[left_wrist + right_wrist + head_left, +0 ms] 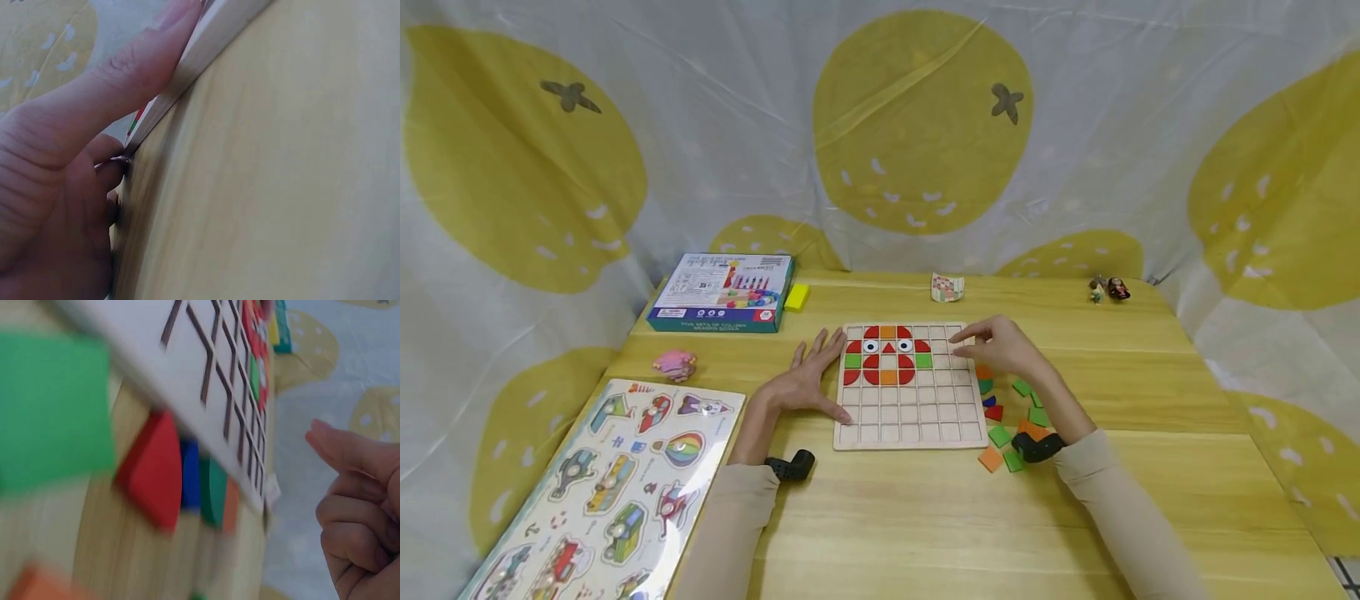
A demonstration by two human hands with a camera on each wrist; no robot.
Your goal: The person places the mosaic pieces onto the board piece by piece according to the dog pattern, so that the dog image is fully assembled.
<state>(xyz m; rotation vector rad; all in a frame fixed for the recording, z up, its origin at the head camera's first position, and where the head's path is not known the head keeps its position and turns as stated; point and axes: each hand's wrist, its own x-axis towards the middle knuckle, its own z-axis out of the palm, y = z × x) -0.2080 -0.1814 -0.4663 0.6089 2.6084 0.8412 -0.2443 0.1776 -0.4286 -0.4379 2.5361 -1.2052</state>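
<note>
A square wooden grid board lies on the table, its upper left filled with red, orange and green tiles and two eye tiles. My left hand is spread along the board's left side, thumb on its lower left edge; the left wrist view shows that thumb against the wooden rim. Over the board's upper right side hangs my right hand. Its thumb and index finger reach leftward a little apart, the other fingers curled, and no tile shows between them. Loose tiles lie beneath the right forearm.
A puzzle board with vehicle pictures fills the left front. Behind it are a pink toy, a boxed set and a yellow block. A small patterned card and two figurines sit at the back.
</note>
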